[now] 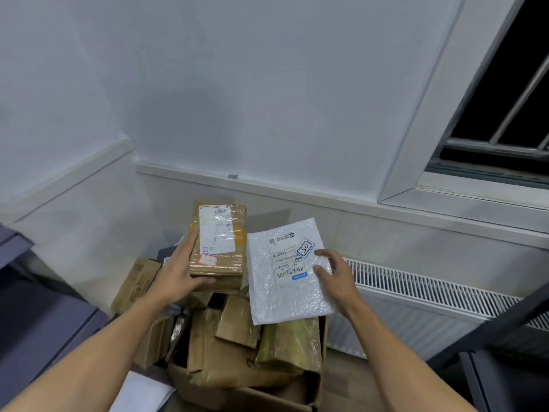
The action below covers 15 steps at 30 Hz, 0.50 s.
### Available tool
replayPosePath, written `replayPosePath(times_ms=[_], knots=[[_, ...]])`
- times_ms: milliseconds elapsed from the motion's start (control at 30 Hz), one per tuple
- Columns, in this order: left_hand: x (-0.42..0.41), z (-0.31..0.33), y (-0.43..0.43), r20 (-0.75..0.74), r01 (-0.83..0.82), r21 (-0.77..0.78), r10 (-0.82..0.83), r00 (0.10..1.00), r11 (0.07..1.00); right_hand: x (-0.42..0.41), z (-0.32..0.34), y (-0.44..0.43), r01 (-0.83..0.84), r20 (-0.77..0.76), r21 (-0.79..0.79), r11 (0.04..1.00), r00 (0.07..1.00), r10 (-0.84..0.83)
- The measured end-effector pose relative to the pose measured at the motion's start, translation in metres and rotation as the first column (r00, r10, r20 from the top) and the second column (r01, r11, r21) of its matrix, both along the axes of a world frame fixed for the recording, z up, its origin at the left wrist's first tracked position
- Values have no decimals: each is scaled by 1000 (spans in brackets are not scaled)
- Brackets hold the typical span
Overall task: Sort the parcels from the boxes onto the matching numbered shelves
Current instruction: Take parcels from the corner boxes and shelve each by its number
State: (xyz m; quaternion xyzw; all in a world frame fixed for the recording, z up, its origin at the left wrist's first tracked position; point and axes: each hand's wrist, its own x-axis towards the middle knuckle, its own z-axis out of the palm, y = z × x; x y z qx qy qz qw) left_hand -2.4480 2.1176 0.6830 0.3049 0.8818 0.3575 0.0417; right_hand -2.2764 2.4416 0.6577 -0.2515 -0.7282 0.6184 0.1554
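1. Brown parcel [218,242] and white mailer [285,272] were held up above an open carton [252,391]. The print on both labels was too small to read. A blue-edged sticker on the mailer bore a handwritten mark that could not be made out for certain.
2. The carton's near side was cut off by the bottom of the picture. Its load of brown, tape-wrapped packages overlapped too much to count.
3. A grey unit [44,322] at the left edge was cropped, and whether it was a shelf could not be told.
4. The brown parcel was a cardboard box bound in clear, shiny tape. It had a long white shipping label on top and a small red-edged sticker near its lower left corner.
5. The mailer was flat, crinkled white bubble wrap. It carried a white label with barcodes and a short blue strip.
6. The left hand [181,272] gripped the brown parcel from its left side, with the fingers laid along that edge and the thumb curled across the near end.
7. The right hand [335,272] pinched the mailer by its right edge. The thumb and one fingertip pressed on its face, and the other fingers were hidden behind it.
8. The two lay side by side between the hands, the parcel's right edge just beside the mailer's left. Whether they touched could not be told.
9. Behind them stood a white wall [267,99], with a radiator [430,286] low to the right beneath a dark window [505,84].
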Motion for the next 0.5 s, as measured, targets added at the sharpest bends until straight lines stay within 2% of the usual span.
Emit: replayPosePath(times_ms=[200, 333, 500], knots=[[66, 14, -44, 3, -121, 52, 121, 993, 991, 4, 3, -26, -138, 3, -86, 987, 990, 139], [98, 16, -94, -3, -251, 2, 251, 968, 968, -3, 9, -61, -246, -10, -90, 965, 969, 246], [138, 23, -153, -19, -386, 12, 386, 922, 922, -6, 19, -120, -369, -4, -115, 922, 929, 371]])
